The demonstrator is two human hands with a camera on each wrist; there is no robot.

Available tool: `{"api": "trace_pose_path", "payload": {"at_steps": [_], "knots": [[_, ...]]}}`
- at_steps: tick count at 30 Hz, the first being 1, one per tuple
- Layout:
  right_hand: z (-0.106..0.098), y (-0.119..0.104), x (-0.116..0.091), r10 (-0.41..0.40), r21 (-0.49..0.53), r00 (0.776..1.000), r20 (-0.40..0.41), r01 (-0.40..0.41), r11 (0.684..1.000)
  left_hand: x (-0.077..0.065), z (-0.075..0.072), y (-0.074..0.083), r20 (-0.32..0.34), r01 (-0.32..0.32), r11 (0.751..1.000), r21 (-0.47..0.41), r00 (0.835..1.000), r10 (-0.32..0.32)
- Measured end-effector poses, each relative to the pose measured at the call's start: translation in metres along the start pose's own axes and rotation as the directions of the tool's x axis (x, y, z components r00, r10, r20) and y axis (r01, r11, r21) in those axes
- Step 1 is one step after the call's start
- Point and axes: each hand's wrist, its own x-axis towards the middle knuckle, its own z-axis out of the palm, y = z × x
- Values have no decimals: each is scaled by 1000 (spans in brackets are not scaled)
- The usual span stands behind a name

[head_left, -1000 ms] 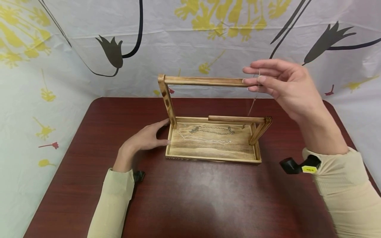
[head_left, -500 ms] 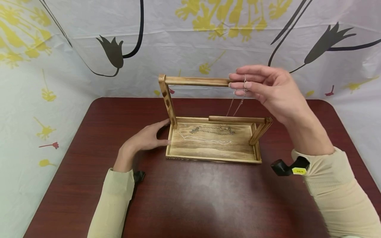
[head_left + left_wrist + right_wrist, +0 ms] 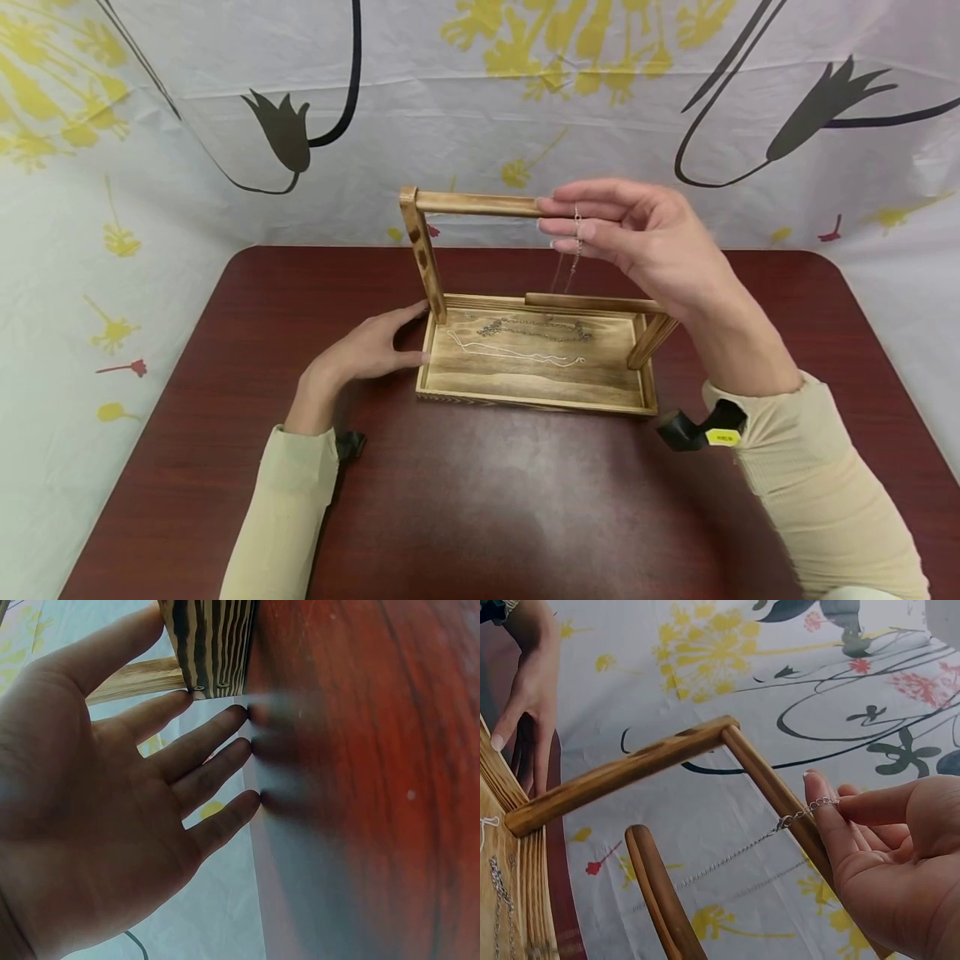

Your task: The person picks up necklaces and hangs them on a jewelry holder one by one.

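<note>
My right hand point(image 3: 652, 242) pinches a thin silver chain necklace point(image 3: 576, 254) between thumb and fingers, right at the top bar point(image 3: 480, 205) of a wooden jewelry stand. Loose strands hang down behind the shorter lower bar point(image 3: 592, 302). In the right wrist view the necklace's clasp point(image 3: 784, 823) shows just below the pinch, with the chain sloping away past both bars. Fingers spread, my left hand point(image 3: 367, 344) touches the left end of the stand's tray point(image 3: 480, 386); its palm point(image 3: 112, 795) fills much of the left wrist view.
Inside the tray lie a bright silver chain point(image 3: 517, 355) and a darker, chunkier chain point(image 3: 543, 335). The stand sits on a dark red wooden table point(image 3: 480, 500). Behind it hangs a white cloth point(image 3: 465, 125) with floral prints.
My right hand has moved left along the top bar, carrying the necklace with it and lowering slightly. The left hand and the stand have stayed put.
</note>
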Motion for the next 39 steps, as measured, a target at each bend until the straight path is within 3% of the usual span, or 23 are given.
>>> {"api": "trace_pose_path", "payload": {"at_steps": [19, 39], "knots": [[26, 17, 14, 64, -57, 998, -11, -65, 996, 0, 1, 1, -1, -4, 1000, 2, 1000, 4], [50, 31, 29, 73, 18, 996, 50, -74, 997, 1, -1, 2, -3, -3, 1000, -13, 1000, 3]]}}
